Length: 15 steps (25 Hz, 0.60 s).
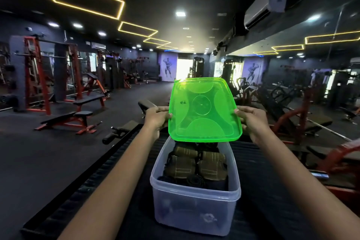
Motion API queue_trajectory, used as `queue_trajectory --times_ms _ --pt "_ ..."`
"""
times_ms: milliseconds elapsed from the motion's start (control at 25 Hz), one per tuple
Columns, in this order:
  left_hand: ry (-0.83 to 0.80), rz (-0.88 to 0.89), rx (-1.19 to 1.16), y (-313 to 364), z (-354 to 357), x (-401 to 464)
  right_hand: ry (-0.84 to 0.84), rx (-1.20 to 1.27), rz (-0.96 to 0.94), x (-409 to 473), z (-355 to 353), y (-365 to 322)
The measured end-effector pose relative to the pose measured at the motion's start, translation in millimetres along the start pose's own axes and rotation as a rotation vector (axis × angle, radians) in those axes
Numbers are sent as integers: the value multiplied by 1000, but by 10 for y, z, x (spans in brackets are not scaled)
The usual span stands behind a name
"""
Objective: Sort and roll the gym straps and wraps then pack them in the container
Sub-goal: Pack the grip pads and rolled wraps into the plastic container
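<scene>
Holding the green lid (202, 111) by its side edges, our left hand (155, 118) and right hand (252, 121) pinch it, tilted, above the clear container (194, 200) packed with rolled wraps (194, 163).

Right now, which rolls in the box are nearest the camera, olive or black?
The black rolls, at the near end of the box; the olive wraps sit behind them, toward the lid.
</scene>
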<state>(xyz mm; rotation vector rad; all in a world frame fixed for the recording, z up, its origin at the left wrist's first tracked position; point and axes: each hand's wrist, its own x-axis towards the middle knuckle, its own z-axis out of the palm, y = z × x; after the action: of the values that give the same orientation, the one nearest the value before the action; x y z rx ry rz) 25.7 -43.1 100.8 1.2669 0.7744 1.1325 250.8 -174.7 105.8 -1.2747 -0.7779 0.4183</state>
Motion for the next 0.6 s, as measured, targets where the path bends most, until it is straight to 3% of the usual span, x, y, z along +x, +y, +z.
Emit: queue_trajectory --times_ms 360,600 --pt "-17 3 30 -85 -134 101 32 4 4 -32 105 95" --pt "-84 84 195 62 95 41 279 -70 -305 -103 227 -319"
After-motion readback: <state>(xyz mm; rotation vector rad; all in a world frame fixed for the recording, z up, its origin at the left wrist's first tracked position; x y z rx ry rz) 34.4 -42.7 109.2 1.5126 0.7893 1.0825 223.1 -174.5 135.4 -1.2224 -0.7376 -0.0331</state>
